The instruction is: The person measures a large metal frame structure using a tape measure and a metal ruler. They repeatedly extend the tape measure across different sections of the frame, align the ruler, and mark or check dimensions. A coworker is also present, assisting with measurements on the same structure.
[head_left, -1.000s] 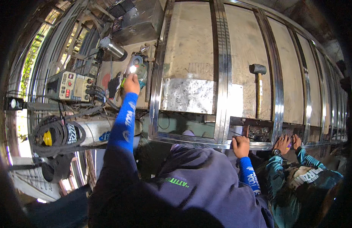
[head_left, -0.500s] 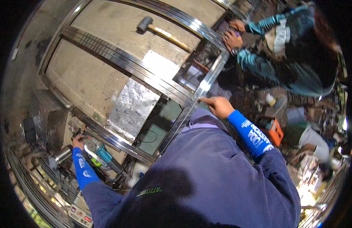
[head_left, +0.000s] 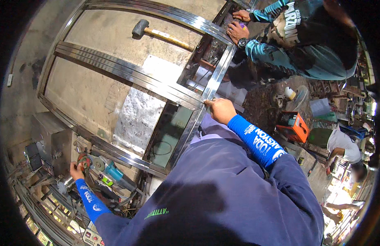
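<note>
The left hand (head_left: 76, 170) has its fingers curled at the edge of a round reddish disc (head_left: 85, 160), just beside a teal-bodied angle grinder (head_left: 113, 171); whether they pinch it I cannot tell. The right hand (head_left: 221, 110) touches a shiny rectangular-tube metal frame (head_left: 130, 74), index finger extended, grip unclear
</note>
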Motion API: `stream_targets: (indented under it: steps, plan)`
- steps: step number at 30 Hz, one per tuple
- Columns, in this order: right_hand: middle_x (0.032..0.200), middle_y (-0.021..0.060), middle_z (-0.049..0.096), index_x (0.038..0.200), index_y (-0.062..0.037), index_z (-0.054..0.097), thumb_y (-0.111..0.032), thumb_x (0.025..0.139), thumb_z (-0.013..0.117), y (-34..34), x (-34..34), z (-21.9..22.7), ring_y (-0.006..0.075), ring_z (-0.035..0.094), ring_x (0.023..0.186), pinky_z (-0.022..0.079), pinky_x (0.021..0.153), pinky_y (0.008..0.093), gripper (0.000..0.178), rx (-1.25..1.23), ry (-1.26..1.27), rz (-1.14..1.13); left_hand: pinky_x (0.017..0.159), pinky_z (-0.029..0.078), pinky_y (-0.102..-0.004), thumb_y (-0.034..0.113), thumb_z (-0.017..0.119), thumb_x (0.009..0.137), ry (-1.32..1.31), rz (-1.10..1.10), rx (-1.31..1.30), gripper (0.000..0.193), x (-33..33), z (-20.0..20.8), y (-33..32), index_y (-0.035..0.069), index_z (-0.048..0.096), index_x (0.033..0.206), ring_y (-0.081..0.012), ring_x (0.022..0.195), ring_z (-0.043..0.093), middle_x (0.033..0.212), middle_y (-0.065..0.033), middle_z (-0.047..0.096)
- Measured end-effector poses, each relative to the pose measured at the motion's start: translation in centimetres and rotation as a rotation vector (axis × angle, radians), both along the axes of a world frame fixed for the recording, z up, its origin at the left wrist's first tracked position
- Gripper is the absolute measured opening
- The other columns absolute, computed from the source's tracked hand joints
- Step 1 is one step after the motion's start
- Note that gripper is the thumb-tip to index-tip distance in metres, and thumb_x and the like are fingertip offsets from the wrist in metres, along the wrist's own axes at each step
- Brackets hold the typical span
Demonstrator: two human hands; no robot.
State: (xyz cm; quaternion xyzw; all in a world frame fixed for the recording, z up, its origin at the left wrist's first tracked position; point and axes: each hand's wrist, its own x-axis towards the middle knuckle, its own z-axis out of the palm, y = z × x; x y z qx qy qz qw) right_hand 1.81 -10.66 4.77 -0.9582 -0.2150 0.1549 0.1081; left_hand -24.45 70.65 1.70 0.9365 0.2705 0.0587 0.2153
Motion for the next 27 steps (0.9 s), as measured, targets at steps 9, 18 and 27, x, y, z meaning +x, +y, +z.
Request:
stream_targets:
  steps: [9, 18, 27]
  plan:
    - [0.098, 0.0245, 0.073, 0.121, -0.0075, 0.073, -0.018, 0.092, 0.059, 0.5, -1.5, -0.5, 0.0411, 0.071, 0.089, 0.057, 0.083, 0.0475, 0.033, 0.392, 0.189, -0.205, 0.087, 0.052, -0.0427, 0.03, 0.073, 0.097, -0.507, 0.347, 0.328, 0.036, 6.3, 10.2, -13.3, 0.001, 0.063, 0.115, -0.0289, 0.091, 0.064, 0.105, -0.017, 0.07]
    - [0.137, 0.0075, 0.061, 0.149, -0.0076, 0.052, -0.03, 0.101, 0.069, 5.1, -2.2, 3.3, 0.0121, 0.061, 0.11, 0.052, 0.097, 0.0321, 0.056, 1.005, 0.922, -0.085, 0.076, 0.051, -0.0268, 0.01, 0.08, 0.089, -0.371, -0.014, -0.87, 0.028, 11.8, 6.2, -51.7, 0.002, 0.066, 0.112, -0.0106, 0.082, 0.059, 0.096, -0.0017, 0.067]
    - [0.095, 0.0032, 0.074, 0.112, 0.0004, 0.073, -0.028, 0.105, 0.062, 2.5, 2.1, 1.8, 0.0103, 0.064, 0.084, 0.054, 0.082, 0.028, 0.032, 1.156, 1.0, -0.314, 0.095, 0.054, -0.0337, -0.002, 0.071, 0.092, 0.066, -0.185, -1.284, 0.041, 11.8, 5.5, -56.0, -0.007, 0.061, 0.131, -0.0193, 0.108, 0.068, 0.12, -0.0139, 0.071]
